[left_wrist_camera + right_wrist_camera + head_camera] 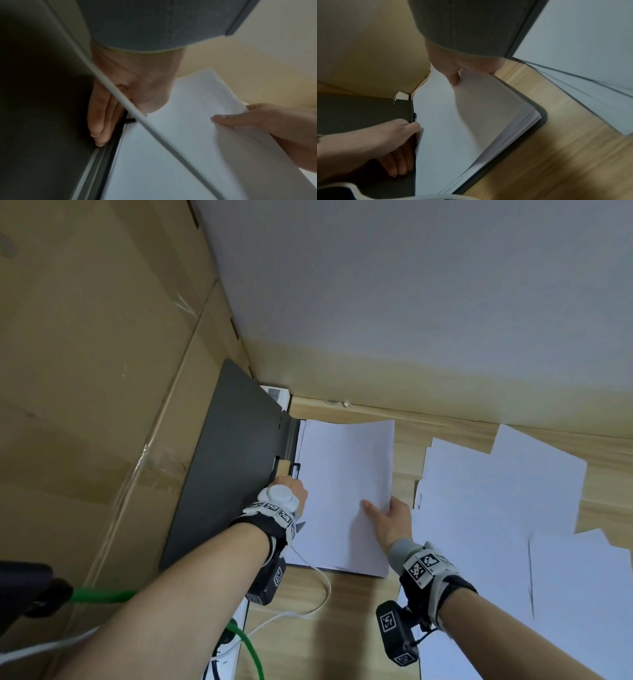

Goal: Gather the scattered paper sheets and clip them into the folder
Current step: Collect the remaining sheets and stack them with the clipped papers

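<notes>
A grey folder (233, 474) lies open, its left cover leaning on a cardboard box. A stack of white sheets (342, 474) fills its right half. My left hand (294, 487) is at the spine: its straight fingers (99, 121) lie on the inner cover and the thumb touches the black clip (130, 120). My right hand (380, 511) pinches the right edge of the top sheets (488, 108), thumb (240, 119) on top, and bows them up off the stack (440, 142). More loose sheets (513, 491) lie scattered to the right.
A large cardboard box (85, 371) stands at the left and a pale wall (411, 285) at the back. The wooden table (342, 628) shows near me, crossed by a white cable (318, 594) and a green cable (253, 655).
</notes>
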A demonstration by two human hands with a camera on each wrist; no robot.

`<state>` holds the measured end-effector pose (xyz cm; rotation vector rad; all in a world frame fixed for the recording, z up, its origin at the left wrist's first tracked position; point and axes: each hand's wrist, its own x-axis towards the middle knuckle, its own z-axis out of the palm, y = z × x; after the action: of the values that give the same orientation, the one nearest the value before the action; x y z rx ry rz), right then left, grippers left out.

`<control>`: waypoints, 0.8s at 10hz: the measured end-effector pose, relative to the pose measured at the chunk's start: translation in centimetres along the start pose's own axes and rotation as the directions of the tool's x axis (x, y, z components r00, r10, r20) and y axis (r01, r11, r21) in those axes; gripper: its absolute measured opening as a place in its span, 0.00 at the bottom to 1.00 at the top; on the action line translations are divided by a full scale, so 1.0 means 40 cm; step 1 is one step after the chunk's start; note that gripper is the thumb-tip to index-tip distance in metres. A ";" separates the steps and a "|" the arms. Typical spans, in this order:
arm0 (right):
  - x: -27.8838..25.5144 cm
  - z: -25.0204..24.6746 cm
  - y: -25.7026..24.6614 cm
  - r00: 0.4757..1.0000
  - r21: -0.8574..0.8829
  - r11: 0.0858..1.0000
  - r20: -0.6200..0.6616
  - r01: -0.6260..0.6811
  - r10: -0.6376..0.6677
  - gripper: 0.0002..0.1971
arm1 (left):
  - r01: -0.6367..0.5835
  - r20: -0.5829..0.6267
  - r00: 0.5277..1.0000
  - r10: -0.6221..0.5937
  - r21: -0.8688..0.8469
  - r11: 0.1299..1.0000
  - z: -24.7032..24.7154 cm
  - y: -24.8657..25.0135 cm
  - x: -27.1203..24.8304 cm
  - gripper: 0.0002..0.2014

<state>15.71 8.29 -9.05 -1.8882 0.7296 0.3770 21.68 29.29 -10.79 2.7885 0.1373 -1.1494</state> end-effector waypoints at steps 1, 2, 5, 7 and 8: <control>0.001 0.017 -0.010 1.000 -0.033 0.999 0.001 0.015 -0.015 0.16 | -0.012 0.022 1.000 0.011 0.029 1.000 0.000 -0.003 0.007 0.16; 0.007 0.016 -0.011 1.000 -0.037 0.999 0.024 -0.009 0.010 0.14 | 0.027 0.031 0.999 -0.027 -0.028 0.999 0.003 -0.007 0.015 0.16; 0.032 -0.166 0.055 1.000 0.026 1.000 -0.011 -0.007 0.008 0.04 | 0.030 -0.010 1.000 -0.030 0.030 0.999 -0.062 0.049 -0.054 0.21; 0.023 -0.415 0.204 0.982 0.058 0.996 -0.175 -0.061 0.071 0.05 | -0.092 0.096 0.992 0.085 0.068 0.993 -0.059 0.262 -0.145 0.14; 0.000 -0.562 0.311 0.959 0.102 0.990 -0.256 -0.099 0.123 0.11 | -0.152 0.072 0.986 0.149 0.041 0.987 0.031 0.412 -0.200 0.15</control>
<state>6.27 -15.57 -8.48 -1.8365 1.0160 0.1625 17.30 12.53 -4.75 2.7387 -0.1065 -1.2239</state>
